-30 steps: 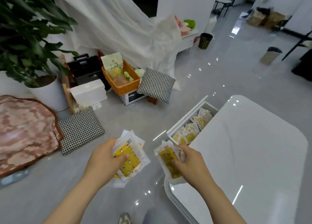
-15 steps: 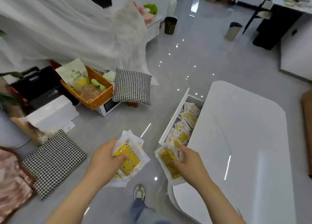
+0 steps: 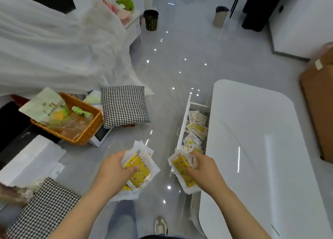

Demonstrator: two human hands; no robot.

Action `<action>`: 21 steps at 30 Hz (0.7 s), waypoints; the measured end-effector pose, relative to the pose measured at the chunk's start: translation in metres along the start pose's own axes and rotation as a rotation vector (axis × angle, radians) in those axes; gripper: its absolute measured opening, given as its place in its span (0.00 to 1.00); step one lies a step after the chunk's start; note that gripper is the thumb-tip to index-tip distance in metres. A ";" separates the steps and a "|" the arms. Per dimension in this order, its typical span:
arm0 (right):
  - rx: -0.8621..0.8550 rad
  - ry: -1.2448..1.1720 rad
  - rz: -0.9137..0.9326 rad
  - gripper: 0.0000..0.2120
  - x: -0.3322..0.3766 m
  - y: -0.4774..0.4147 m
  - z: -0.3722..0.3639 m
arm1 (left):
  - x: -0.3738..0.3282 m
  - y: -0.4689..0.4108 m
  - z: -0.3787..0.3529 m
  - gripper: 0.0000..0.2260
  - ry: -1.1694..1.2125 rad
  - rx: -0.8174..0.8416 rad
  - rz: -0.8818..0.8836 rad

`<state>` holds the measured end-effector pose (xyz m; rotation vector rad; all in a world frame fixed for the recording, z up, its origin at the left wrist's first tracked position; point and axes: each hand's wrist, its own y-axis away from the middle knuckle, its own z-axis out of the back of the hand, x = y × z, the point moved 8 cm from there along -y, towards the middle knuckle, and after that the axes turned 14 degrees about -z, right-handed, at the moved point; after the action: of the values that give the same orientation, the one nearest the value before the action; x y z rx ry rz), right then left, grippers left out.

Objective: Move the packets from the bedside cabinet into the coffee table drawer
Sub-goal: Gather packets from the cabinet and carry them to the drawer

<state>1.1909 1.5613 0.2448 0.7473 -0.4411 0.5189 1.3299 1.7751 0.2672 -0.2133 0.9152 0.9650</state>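
Note:
My left hand (image 3: 113, 172) grips a stack of white packets with yellow star-print fronts (image 3: 142, 168) over the floor, thumb across the top one. My right hand (image 3: 203, 168) holds a smaller bunch of the same packets (image 3: 182, 170) just above the near end of the open white drawer (image 3: 182, 125). The drawer juts out from the left side of the white coffee table (image 3: 252, 148) and holds several packets (image 3: 196, 128) lying loose inside. The bedside cabinet is not clearly in view.
An orange wicker basket (image 3: 86, 132) full of items and a houndstooth cushion (image 3: 125, 106) sit on the floor to the left. Another houndstooth cushion (image 3: 43, 210) lies near left. White drapery (image 3: 54, 49) hangs behind. A brown cardboard box (image 3: 319, 101) stands at right.
My view has swung to the right and the table now lies more squarely ahead. Both hands keep their packets, and the right hand has stayed at the drawer's near end.

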 end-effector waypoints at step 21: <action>-0.405 -0.290 -0.488 0.04 0.051 -0.078 0.006 | -0.038 -0.258 0.011 0.05 -0.088 0.591 -0.346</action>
<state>1.2755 1.5228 0.2359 0.5103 -0.5883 -0.1400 1.5292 1.6074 0.2442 0.1698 1.0031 0.3562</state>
